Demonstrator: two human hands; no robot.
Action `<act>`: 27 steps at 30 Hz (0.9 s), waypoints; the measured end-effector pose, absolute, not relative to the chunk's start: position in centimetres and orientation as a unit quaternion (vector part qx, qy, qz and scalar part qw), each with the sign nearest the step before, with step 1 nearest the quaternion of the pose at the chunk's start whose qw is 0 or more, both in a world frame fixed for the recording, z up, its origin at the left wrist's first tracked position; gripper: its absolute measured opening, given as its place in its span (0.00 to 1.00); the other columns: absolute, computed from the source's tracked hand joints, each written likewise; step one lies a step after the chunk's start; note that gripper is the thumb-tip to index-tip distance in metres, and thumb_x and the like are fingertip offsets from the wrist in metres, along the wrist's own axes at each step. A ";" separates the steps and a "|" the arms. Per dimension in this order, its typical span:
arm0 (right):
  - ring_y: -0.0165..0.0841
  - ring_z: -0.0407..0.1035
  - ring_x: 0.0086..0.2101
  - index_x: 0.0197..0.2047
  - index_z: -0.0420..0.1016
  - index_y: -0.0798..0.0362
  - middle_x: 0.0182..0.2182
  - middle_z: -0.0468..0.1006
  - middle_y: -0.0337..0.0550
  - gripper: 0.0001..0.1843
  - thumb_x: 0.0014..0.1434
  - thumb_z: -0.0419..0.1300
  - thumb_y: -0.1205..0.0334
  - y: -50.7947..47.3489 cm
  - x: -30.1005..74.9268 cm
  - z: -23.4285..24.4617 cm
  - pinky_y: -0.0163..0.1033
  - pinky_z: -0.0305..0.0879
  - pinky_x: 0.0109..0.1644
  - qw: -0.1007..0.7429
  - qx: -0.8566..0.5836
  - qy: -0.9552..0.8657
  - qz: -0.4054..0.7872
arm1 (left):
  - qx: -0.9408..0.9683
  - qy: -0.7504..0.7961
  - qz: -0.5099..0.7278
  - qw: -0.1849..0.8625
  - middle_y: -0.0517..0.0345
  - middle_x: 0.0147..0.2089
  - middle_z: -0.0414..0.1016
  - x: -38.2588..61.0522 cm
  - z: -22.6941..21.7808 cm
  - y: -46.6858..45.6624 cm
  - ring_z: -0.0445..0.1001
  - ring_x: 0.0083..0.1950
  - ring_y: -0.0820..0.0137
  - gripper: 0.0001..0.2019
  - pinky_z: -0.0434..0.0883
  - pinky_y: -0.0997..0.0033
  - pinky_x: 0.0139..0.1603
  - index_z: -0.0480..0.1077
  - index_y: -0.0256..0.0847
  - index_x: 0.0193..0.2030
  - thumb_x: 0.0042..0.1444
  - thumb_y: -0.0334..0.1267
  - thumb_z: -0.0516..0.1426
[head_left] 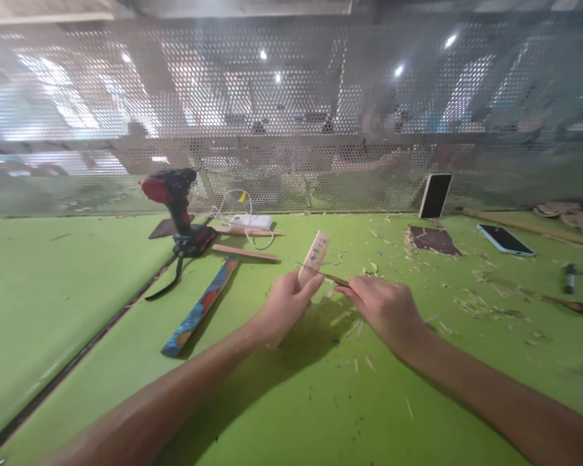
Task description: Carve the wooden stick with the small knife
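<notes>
Your left grip [287, 298] is closed around the lower end of a pale block [315, 252], thumb along its near right side, and the block tilts up and away from you with dark writing on the face you see. Your right grip [386, 307], just to the right of it, is curled tight on the handle of a knife [339, 279]. The blade points left from that grip and reaches the block just above your left thumb; whether the edge bites into the wood, you cannot tell from here.

Left of your left grip a blue-and-red stick [201, 310] lies slantwise on the green counter [320, 414]. Beyond that grip, to the left, are a thin strip [245, 253] and a white box [255, 222], with a red-and-black drill [179, 210] upright on its base farther left.

Beyond your right grip, toward the right, a brown sheet [434, 239] lies flat, with one phone [436, 196] propped up behind it and a blue-edged phone [505, 239] lying to its right. Shavings [486, 304] scatter right of that grip, and a marker [570, 279] is well apart, farther right. A perforated screen [291, 97] stands beyond both grips.
</notes>
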State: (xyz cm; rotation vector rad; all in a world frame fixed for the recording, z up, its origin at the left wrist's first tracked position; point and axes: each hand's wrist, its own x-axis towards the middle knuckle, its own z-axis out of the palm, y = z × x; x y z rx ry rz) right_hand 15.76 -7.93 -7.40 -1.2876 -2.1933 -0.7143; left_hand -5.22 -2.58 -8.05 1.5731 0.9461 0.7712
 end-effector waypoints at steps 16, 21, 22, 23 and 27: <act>0.27 0.78 0.27 0.57 0.80 0.63 0.40 0.86 0.52 0.18 0.70 0.54 0.78 -8.2 14.9 -8.1 0.28 0.75 0.26 0.303 -0.441 -0.825 -0.180 | 0.655 0.399 0.339 0.545 0.71 0.20 0.58 -5.1 -7.7 -3.0 0.54 0.17 0.79 0.22 0.53 0.77 0.17 0.59 0.43 0.29 0.64 0.58 0.58; 0.26 0.75 0.25 0.57 0.81 0.60 0.37 0.86 0.49 0.20 0.71 0.52 0.77 -8.0 15.0 -8.1 0.28 0.71 0.22 0.288 -0.454 -0.824 -0.180 | 0.664 0.411 0.341 0.523 0.70 0.19 0.57 -5.1 -8.0 -2.9 0.53 0.17 0.78 0.23 0.52 0.76 0.17 0.60 0.43 0.29 0.64 0.59 0.58; 0.26 0.75 0.24 0.57 0.81 0.60 0.37 0.86 0.49 0.19 0.72 0.52 0.76 -8.0 15.0 -7.9 0.29 0.70 0.22 0.288 -0.452 -0.824 -0.185 | 0.671 0.415 0.339 0.511 0.70 0.19 0.57 -5.0 -8.1 -2.9 0.53 0.17 0.78 0.24 0.51 0.76 0.17 0.59 0.44 0.28 0.64 0.60 0.57; 0.26 0.74 0.24 0.56 0.81 0.61 0.37 0.86 0.49 0.18 0.72 0.52 0.75 -8.1 15.1 -7.8 0.29 0.70 0.22 0.287 -0.451 -0.823 -0.190 | 0.679 0.419 0.338 0.498 0.69 0.19 0.57 -5.0 -8.2 -2.9 0.53 0.17 0.78 0.25 0.49 0.76 0.17 0.58 0.44 0.27 0.65 0.60 0.56; 0.26 0.72 0.21 0.54 0.82 0.61 0.36 0.86 0.49 0.18 0.72 0.52 0.74 -8.2 15.1 -7.2 0.30 0.67 0.20 0.278 -0.458 -0.821 -0.198 | 0.696 0.433 0.342 0.459 0.67 0.19 0.58 -4.8 -8.4 -3.0 0.53 0.18 0.78 0.26 0.47 0.74 0.19 0.57 0.44 0.27 0.65 0.62 0.54</act>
